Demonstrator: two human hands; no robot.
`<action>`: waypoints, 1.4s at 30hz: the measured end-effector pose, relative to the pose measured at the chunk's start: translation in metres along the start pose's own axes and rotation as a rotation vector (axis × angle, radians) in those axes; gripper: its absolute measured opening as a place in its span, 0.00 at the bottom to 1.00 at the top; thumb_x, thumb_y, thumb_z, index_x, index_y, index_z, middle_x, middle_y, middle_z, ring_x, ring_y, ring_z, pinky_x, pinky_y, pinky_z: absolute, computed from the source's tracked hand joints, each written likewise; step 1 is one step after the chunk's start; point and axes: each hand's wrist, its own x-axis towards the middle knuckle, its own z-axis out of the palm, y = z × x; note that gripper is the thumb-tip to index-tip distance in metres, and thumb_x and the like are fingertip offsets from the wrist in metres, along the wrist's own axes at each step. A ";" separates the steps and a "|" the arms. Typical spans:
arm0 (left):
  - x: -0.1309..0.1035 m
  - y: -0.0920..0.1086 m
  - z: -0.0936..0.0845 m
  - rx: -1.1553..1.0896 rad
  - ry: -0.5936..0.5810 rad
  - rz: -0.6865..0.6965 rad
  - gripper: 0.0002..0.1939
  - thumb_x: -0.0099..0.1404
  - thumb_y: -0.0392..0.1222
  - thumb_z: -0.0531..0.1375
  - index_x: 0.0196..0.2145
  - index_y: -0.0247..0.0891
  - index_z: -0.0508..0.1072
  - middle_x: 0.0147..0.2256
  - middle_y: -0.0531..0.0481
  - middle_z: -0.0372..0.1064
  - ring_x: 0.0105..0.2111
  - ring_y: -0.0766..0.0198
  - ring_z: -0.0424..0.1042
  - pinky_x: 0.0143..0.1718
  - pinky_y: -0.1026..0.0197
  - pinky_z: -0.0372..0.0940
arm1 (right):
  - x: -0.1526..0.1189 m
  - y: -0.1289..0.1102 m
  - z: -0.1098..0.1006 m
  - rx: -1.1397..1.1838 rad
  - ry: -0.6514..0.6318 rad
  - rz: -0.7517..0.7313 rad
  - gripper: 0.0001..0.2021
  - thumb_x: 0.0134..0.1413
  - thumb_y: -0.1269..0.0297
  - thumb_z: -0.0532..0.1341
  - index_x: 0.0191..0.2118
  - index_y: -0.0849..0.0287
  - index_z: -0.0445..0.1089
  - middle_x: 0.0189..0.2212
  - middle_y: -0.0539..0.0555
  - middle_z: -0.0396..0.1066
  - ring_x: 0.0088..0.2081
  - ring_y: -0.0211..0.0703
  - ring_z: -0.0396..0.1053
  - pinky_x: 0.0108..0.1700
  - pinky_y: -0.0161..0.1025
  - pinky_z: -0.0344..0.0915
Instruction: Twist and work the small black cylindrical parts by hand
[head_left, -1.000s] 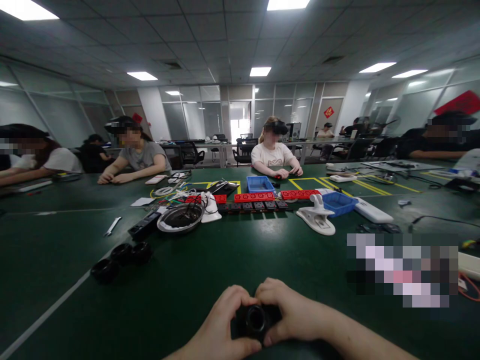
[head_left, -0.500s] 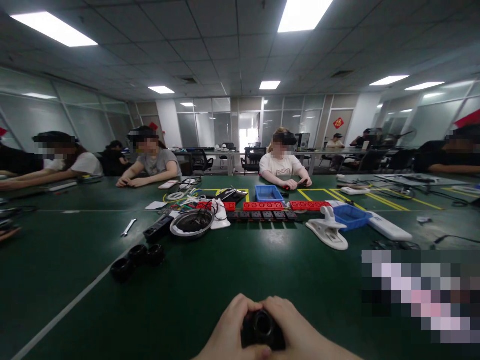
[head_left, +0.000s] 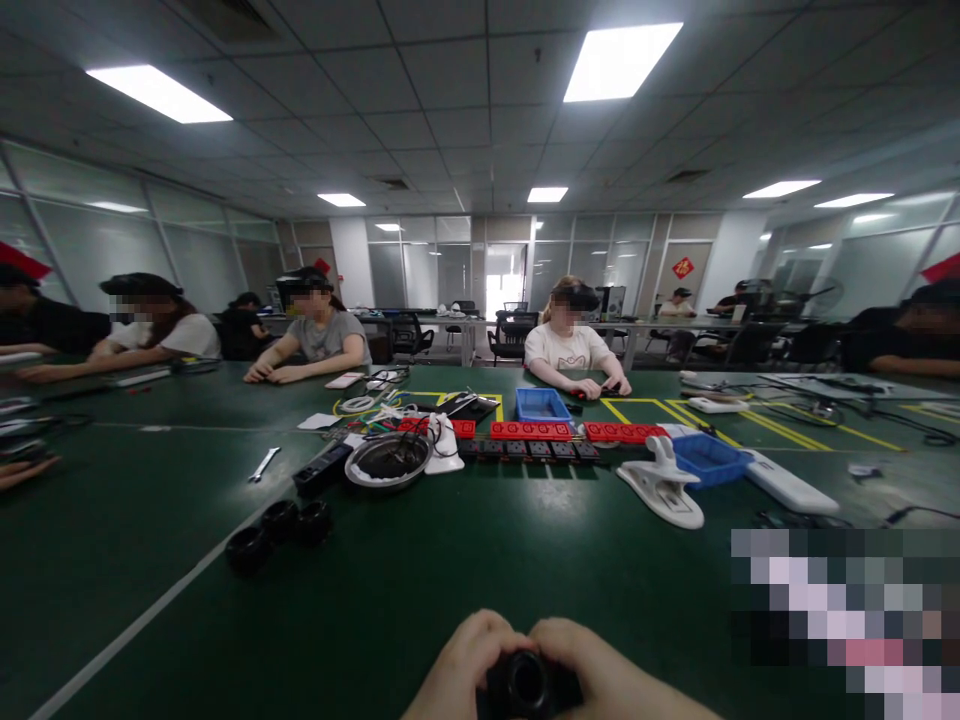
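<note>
At the bottom edge of the view, my left hand (head_left: 463,665) and my right hand (head_left: 604,668) are closed around a glossy black part with a round hole (head_left: 526,682). Its opening faces up toward me, and the fingers cover its sides. The picture's lower edge cuts off part of both hands. Three black hollow round pieces (head_left: 280,518) lie together on the green tabletop (head_left: 420,560), ahead and to the left of my hands.
Beyond them are a wrench (head_left: 264,465), a metal bowl (head_left: 386,482), red power-strip pieces (head_left: 531,430), a large white clip (head_left: 664,490) and blue bins (head_left: 709,462). Several people sit around the table; one person (head_left: 574,345) opposite handles small items.
My view has tilted upward, so the table and its items appear lower in the picture. Both hands stay around the black part and show less at the lower edge.
</note>
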 end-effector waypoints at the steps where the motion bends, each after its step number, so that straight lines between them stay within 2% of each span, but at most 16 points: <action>1: 0.000 0.001 0.000 0.009 0.006 -0.011 0.22 0.50 0.53 0.60 0.42 0.42 0.68 0.37 0.49 0.58 0.34 0.62 0.59 0.33 0.63 0.54 | -0.001 0.000 0.000 0.018 0.001 0.009 0.13 0.38 0.62 0.64 0.34 0.58 0.66 0.31 0.47 0.61 0.33 0.37 0.61 0.31 0.29 0.56; 4: 0.000 0.003 0.001 0.042 0.042 -0.070 0.20 0.48 0.49 0.63 0.39 0.41 0.69 0.34 0.52 0.58 0.32 0.64 0.58 0.31 0.65 0.54 | -0.002 -0.003 0.004 0.017 0.035 0.071 0.15 0.38 0.59 0.64 0.34 0.58 0.64 0.30 0.47 0.62 0.32 0.37 0.61 0.28 0.29 0.55; 6: 0.001 0.002 0.004 0.066 0.082 -0.089 0.21 0.46 0.49 0.64 0.37 0.39 0.69 0.33 0.52 0.58 0.31 0.64 0.58 0.31 0.65 0.54 | 0.000 -0.004 0.010 -0.106 0.095 0.108 0.15 0.36 0.58 0.64 0.31 0.59 0.63 0.28 0.48 0.63 0.30 0.38 0.61 0.27 0.30 0.55; 10: 0.001 -0.004 0.010 0.144 0.163 -0.101 0.22 0.42 0.43 0.66 0.36 0.36 0.68 0.33 0.52 0.58 0.31 0.64 0.58 0.32 0.64 0.54 | 0.009 -0.005 0.027 -0.503 0.266 0.094 0.17 0.30 0.56 0.65 0.28 0.61 0.64 0.28 0.54 0.65 0.31 0.46 0.61 0.35 0.40 0.56; 13: -0.001 -0.007 0.012 0.136 0.236 -0.070 0.22 0.42 0.36 0.65 0.38 0.38 0.68 0.35 0.52 0.60 0.32 0.64 0.59 0.34 0.64 0.55 | 0.008 -0.006 0.032 -0.509 0.322 0.014 0.21 0.30 0.55 0.65 0.34 0.61 0.66 0.34 0.57 0.66 0.36 0.51 0.61 0.40 0.45 0.55; 15: -0.004 -0.007 0.013 0.125 0.244 -0.032 0.22 0.43 0.35 0.65 0.39 0.41 0.69 0.34 0.53 0.61 0.32 0.64 0.60 0.34 0.65 0.56 | 0.004 -0.007 0.026 -0.364 0.264 -0.028 0.26 0.30 0.57 0.66 0.41 0.60 0.65 0.39 0.56 0.65 0.40 0.51 0.61 0.43 0.44 0.55; 18: -0.007 -0.007 0.011 0.097 0.231 -0.015 0.24 0.45 0.36 0.64 0.43 0.42 0.68 0.37 0.52 0.62 0.34 0.64 0.61 0.34 0.65 0.57 | 0.000 -0.009 0.009 -0.099 0.069 -0.024 0.32 0.30 0.64 0.67 0.49 0.59 0.62 0.44 0.55 0.63 0.46 0.49 0.59 0.48 0.42 0.54; 21: -0.008 -0.007 0.009 0.090 0.210 -0.013 0.25 0.45 0.36 0.64 0.43 0.41 0.68 0.38 0.51 0.63 0.35 0.63 0.62 0.33 0.65 0.57 | 0.000 -0.011 -0.003 0.057 -0.070 -0.023 0.29 0.32 0.70 0.65 0.48 0.60 0.64 0.43 0.52 0.66 0.44 0.47 0.62 0.47 0.39 0.56; 23: -0.008 -0.008 0.009 0.104 0.199 0.008 0.22 0.45 0.37 0.64 0.41 0.40 0.69 0.36 0.51 0.64 0.34 0.63 0.62 0.32 0.65 0.57 | 0.002 -0.012 -0.003 0.065 -0.067 -0.018 0.24 0.32 0.72 0.64 0.44 0.61 0.67 0.38 0.51 0.68 0.39 0.44 0.64 0.42 0.36 0.59; 28: -0.010 -0.008 0.012 0.093 0.246 0.051 0.21 0.44 0.39 0.66 0.38 0.38 0.70 0.36 0.51 0.64 0.35 0.63 0.63 0.34 0.64 0.58 | -0.002 -0.020 0.008 -0.035 0.047 0.034 0.18 0.33 0.75 0.63 0.37 0.63 0.68 0.30 0.48 0.67 0.32 0.39 0.64 0.32 0.31 0.59; 31: -0.012 -0.004 0.014 0.098 0.255 0.061 0.21 0.43 0.40 0.66 0.37 0.37 0.69 0.36 0.51 0.64 0.36 0.62 0.63 0.36 0.63 0.58 | -0.006 -0.021 0.015 -0.200 0.150 0.082 0.17 0.32 0.71 0.65 0.35 0.63 0.67 0.30 0.49 0.67 0.32 0.39 0.64 0.30 0.30 0.58; 34: -0.012 0.001 0.015 0.138 0.270 0.033 0.19 0.44 0.38 0.66 0.36 0.37 0.69 0.35 0.51 0.64 0.36 0.61 0.63 0.36 0.63 0.58 | -0.006 -0.020 0.025 -0.321 0.261 0.143 0.17 0.30 0.66 0.67 0.33 0.63 0.66 0.31 0.50 0.66 0.33 0.41 0.63 0.31 0.32 0.57; 37: -0.012 0.005 0.018 0.152 0.307 -0.019 0.18 0.44 0.37 0.65 0.36 0.36 0.69 0.35 0.50 0.64 0.36 0.61 0.64 0.38 0.62 0.58 | -0.004 -0.022 0.038 -0.392 0.383 0.202 0.16 0.35 0.61 0.64 0.33 0.63 0.63 0.31 0.54 0.66 0.34 0.45 0.63 0.34 0.37 0.56; 40: -0.012 0.005 0.021 0.150 0.356 -0.040 0.17 0.46 0.36 0.63 0.37 0.35 0.67 0.36 0.49 0.64 0.36 0.62 0.64 0.39 0.62 0.58 | -0.003 -0.027 0.048 -0.546 0.510 0.242 0.12 0.40 0.62 0.59 0.32 0.63 0.63 0.31 0.57 0.66 0.35 0.49 0.63 0.36 0.41 0.55; 42: -0.014 0.003 0.022 0.161 0.361 -0.021 0.17 0.46 0.36 0.63 0.36 0.35 0.67 0.36 0.49 0.63 0.36 0.61 0.63 0.38 0.62 0.58 | -0.005 -0.028 0.050 -0.568 0.515 0.211 0.13 0.38 0.62 0.60 0.33 0.63 0.64 0.32 0.58 0.67 0.36 0.51 0.64 0.37 0.42 0.56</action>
